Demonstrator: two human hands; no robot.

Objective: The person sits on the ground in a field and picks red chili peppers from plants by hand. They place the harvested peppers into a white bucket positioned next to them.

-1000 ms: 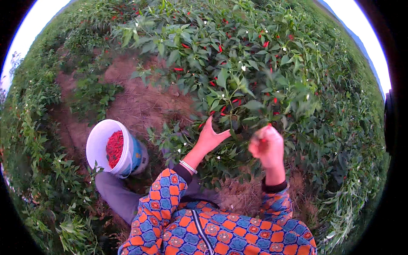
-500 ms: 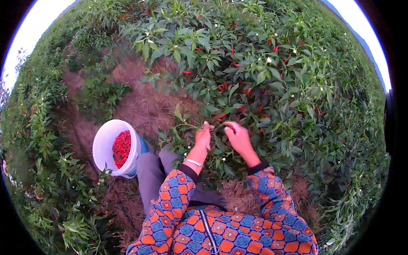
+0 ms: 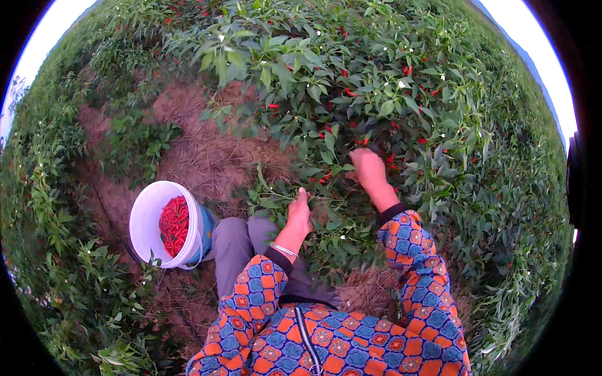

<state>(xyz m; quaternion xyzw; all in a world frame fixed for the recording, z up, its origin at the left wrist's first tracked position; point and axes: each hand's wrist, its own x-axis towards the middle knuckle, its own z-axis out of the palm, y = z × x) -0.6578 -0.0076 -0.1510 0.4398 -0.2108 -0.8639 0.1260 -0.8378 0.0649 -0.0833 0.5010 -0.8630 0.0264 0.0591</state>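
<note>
Peppers (image 3: 391, 160): red, hanging among the leaves of the bush (image 3: 451, 182); the nearest cluster sits at about two o'clock from the right hand (image 3: 369, 169), just beside it, and a few more show between the hands.
Picking: from my end I judge this as the step in hand, with the right hand reaching into the foliage.
Right hand: fingers turned down into the leaves and blurred; I cannot tell whether they are spread or pinching a pepper.
Left hand (image 3: 299, 214): lower, at about eight o'clock from the right one, thumb up and fingers curled in; a branch (image 3: 274, 195) runs up to it from nine o'clock, but I cannot make out whether it is gripped.
Next move: I would say it calls for a light pinch at a pepper's stalk, with the branch steadied and the leaves kept aside.
Bucket (image 3: 144, 220): white inside, partly blue outside, near nine o'clock from the left hand, its mouth facing me; I cannot tell if it leans.
Bucket load: a heap of loose peppers (image 3: 174, 224), all red as far as I see, with bare wall above them.
Legs (image 3: 235, 250): bent, at three o'clock from the bucket.
Soil (image 3: 213, 141): reddish, strewn with dry stalks, around one o'clock from the bucket.
</note>
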